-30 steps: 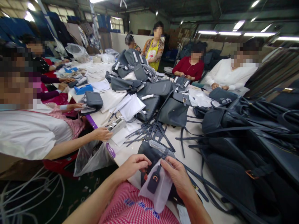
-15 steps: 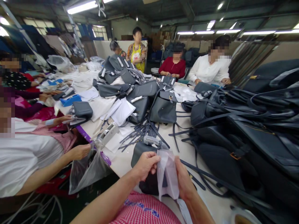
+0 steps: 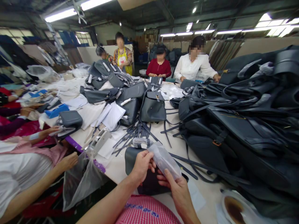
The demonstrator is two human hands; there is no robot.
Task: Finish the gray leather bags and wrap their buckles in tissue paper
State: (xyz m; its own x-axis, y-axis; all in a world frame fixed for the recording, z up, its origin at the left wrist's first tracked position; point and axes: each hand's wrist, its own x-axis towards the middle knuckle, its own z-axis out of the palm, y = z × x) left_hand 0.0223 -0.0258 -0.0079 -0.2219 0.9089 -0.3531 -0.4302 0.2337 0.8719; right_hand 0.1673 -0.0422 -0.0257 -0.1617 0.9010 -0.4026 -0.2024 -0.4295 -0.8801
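My left hand [image 3: 143, 165] pinches the upper left end of a translucent plastic sheet [image 3: 163, 159]. Lower down, my right hand [image 3: 175, 186] grips the sheet's other end between thumb and fingers. The film slants down to the right and looks folded over; whether anything lies inside is unclear. Under both hands rests a dark leather handbag [image 3: 132, 157], partly covered by them. A plastic-wrapped handle [image 3: 141, 142] shows at its top edge. Just beyond lie several thin dark straps [image 3: 142, 130] with buckles.
Dark bags [image 3: 217, 146] are heaped on the right, with another pile [image 3: 105, 77] ahead. A tape dispenser [image 3: 101, 138] stands at the table's left edge, near a co-worker's hand [image 3: 70, 160]. A tape roll [image 3: 233, 207] lies lower right. More people sit around the table.
The plastic sheet, hanging down between my hands before, now lies slanted and folded narrower. My right hand has turned and moved lower beneath it. The view has shifted right.
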